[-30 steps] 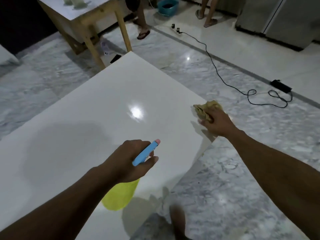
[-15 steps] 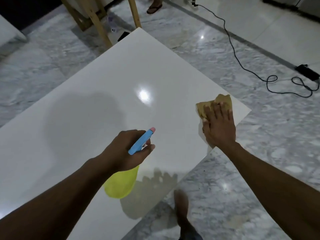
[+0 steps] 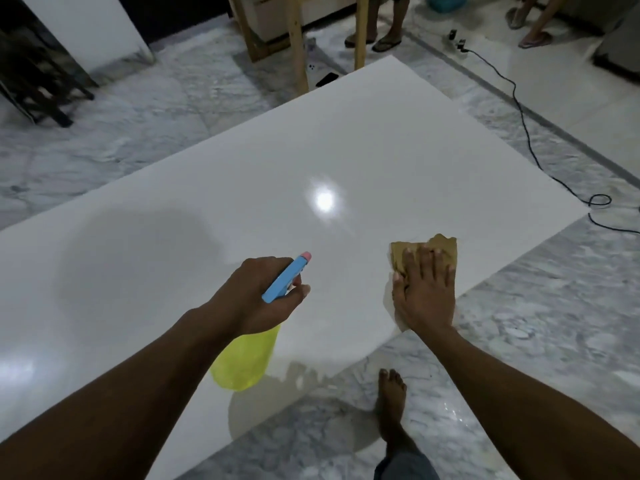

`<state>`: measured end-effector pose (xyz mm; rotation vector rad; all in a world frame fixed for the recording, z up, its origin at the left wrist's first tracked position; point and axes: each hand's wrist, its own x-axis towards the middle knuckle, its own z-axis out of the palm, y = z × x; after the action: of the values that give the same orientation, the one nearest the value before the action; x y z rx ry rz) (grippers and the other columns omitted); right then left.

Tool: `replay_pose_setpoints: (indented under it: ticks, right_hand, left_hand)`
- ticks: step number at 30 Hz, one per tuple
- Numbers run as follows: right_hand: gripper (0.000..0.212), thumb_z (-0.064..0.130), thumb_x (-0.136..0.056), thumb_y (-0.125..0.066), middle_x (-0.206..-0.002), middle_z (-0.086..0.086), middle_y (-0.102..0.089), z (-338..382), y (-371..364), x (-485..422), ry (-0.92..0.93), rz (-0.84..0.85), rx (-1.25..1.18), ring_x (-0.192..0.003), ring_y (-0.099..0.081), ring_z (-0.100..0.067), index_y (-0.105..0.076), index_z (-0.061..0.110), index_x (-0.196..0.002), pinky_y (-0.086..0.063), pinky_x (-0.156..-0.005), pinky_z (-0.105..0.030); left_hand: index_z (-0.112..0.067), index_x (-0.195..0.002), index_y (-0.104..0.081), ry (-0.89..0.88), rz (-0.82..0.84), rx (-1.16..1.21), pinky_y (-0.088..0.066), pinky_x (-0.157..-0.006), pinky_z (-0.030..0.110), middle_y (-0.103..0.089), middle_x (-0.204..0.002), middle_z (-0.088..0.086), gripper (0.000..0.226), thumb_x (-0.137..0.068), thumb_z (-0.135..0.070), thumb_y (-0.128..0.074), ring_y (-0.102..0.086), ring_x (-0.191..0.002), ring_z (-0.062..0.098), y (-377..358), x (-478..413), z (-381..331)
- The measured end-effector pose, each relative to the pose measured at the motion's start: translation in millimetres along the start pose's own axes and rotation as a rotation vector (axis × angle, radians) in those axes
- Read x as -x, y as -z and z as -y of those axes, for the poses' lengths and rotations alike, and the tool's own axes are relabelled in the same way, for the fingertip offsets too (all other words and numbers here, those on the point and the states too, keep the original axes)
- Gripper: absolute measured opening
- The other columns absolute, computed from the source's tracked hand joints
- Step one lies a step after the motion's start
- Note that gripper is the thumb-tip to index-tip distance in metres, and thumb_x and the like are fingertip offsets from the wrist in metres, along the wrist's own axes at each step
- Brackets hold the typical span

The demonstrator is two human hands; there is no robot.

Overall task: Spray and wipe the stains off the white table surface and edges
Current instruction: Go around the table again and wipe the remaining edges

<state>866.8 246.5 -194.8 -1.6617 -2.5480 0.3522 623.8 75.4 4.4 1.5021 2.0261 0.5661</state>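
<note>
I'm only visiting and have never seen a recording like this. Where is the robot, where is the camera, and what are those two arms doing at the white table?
There is no robot here: these are a person's own bare arms. The camera is worn on the person's head and looks forward and down, so you see roughly what they see. The left hand grips a spray bottle with a yellow body and a blue head, held above the white table. The right hand lies flat, fingers straight, pressing a tan cloth onto the tabletop near its edge. Below, the person's bare foot stands on the marble floor, and a black cable runs across it.
</note>
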Motion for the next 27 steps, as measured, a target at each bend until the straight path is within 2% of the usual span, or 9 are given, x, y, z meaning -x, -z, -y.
replay_pose_setpoints:
  ticks: [3,12,17,23,27]
  right_hand:
    - [0.065,0.05,-0.096,-0.023,-0.161,-0.013,-0.029,60,-17,51,0.029,-0.02,-0.006,-0.15,-0.016,-0.036,-0.033,0.02,-0.153,-0.011,-0.121,-0.056]
    - [0.064,0.045,-0.094,-0.027,-0.16,-0.014,-0.03,226,-72,199,0.099,-0.043,-0.033,-0.15,-0.016,-0.036,-0.035,0.018,-0.152,-0.011,-0.121,-0.057]
    - [0.055,0.034,-0.096,-0.034,-0.156,-0.016,-0.037,283,-88,248,0.061,-0.087,-0.036,-0.148,-0.022,-0.037,-0.041,0.013,-0.146,-0.018,-0.119,-0.058]
    - [0.055,0.032,-0.095,-0.034,-0.156,-0.014,-0.038,332,-109,275,-0.003,-0.154,-0.029,-0.148,-0.023,-0.035,-0.041,0.013,-0.146,-0.016,-0.12,-0.054]
    - [0.059,0.03,-0.093,-0.03,-0.158,-0.015,-0.034,351,-113,286,-0.087,-0.115,-0.057,-0.15,-0.019,-0.035,-0.039,0.011,-0.148,-0.013,-0.12,-0.056]
  left_hand:
    - [-0.035,-0.073,-0.051,0.024,-0.059,0.022,-0.06,-0.065,0.052,-0.062,-0.068,-0.002,0.024,-0.09,-0.041,-0.067,-0.067,-0.061,0.024,17,77,45]
    - [-0.015,-0.076,-0.061,0.2,-0.125,0.135,-0.06,-0.066,0.059,-0.065,-0.069,0.011,0.028,-0.094,-0.032,-0.074,-0.067,-0.065,0.035,55,289,169]
    - [-0.014,-0.075,-0.06,0.229,-0.156,0.139,-0.06,-0.068,0.058,-0.066,-0.072,0.012,0.029,-0.095,-0.032,-0.073,-0.068,-0.067,0.035,86,338,211]
    - [-0.017,-0.078,-0.061,0.228,-0.173,0.136,-0.061,-0.071,0.056,-0.068,-0.075,0.009,0.027,-0.096,-0.034,-0.072,-0.071,-0.071,0.032,116,368,266]
    - [-0.017,-0.079,-0.062,0.262,-0.119,0.145,-0.061,-0.073,0.057,-0.07,-0.077,0.009,0.025,-0.096,-0.033,-0.071,-0.072,-0.072,0.032,140,394,304]
